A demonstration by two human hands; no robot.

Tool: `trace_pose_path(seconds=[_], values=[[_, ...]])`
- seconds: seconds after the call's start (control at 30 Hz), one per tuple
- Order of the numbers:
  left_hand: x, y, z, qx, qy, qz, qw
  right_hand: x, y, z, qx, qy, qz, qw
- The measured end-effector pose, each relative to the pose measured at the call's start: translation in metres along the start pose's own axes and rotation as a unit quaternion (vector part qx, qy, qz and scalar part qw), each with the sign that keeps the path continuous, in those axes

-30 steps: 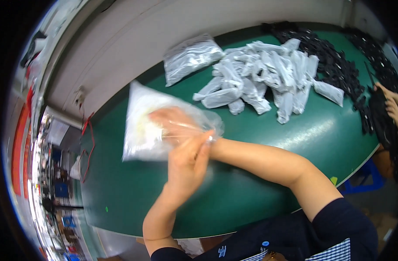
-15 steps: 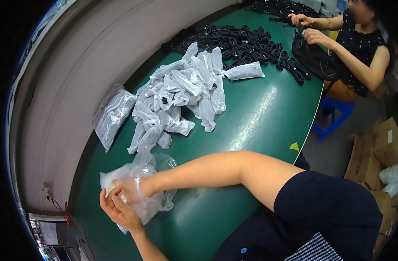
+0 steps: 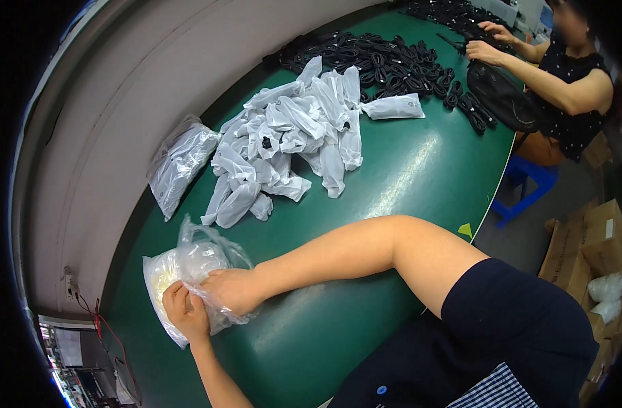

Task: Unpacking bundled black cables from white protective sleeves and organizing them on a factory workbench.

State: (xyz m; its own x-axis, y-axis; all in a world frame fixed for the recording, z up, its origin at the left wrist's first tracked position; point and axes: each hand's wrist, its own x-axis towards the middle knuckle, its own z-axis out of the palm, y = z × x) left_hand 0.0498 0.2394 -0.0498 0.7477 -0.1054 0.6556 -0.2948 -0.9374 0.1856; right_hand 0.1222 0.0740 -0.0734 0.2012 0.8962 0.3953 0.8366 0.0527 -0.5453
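Note:
A clear plastic bag (image 3: 162, 266) with pale, whitish contents lies on the green table near its left side. My left hand (image 3: 187, 314) rests on the near part of this bag, its fingers curled and pinching the film. Close beside it, my right hand (image 3: 231, 291) is at the crumpled mouth of the bag, fingers bent into the film; their tips are partly hidden by plastic. The loose film stands up above my right hand.
Beyond the bag lies a heap of white wrapped packets (image 3: 284, 136), with a filled plastic bag (image 3: 182, 163) to its left. Coiled black cables (image 3: 386, 64) cover the far table. A co-worker at the far right handles a black pouch (image 3: 498, 95). Cardboard boxes (image 3: 600, 238) stand right.
My right hand has drawn back from deep inside the bag to its mouth. My left fingers have moved from spread to curled on the film. The co-worker's hands have shifted over the pouch.

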Motion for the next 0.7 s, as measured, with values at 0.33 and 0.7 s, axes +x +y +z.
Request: trace_pose_path(seconds=[0.33,0.7], values=[[0.062,-0.021,-0.063,-0.114,0.097,-0.234,0.961,-0.174,0.041,-0.183,-0.127,0.259,0.202,0.936],[0.246,0.195,0.154,-0.043,-0.118,0.149,0.981,-0.301,0.148,-0.25,-0.369,0.181,0.28,0.868]])
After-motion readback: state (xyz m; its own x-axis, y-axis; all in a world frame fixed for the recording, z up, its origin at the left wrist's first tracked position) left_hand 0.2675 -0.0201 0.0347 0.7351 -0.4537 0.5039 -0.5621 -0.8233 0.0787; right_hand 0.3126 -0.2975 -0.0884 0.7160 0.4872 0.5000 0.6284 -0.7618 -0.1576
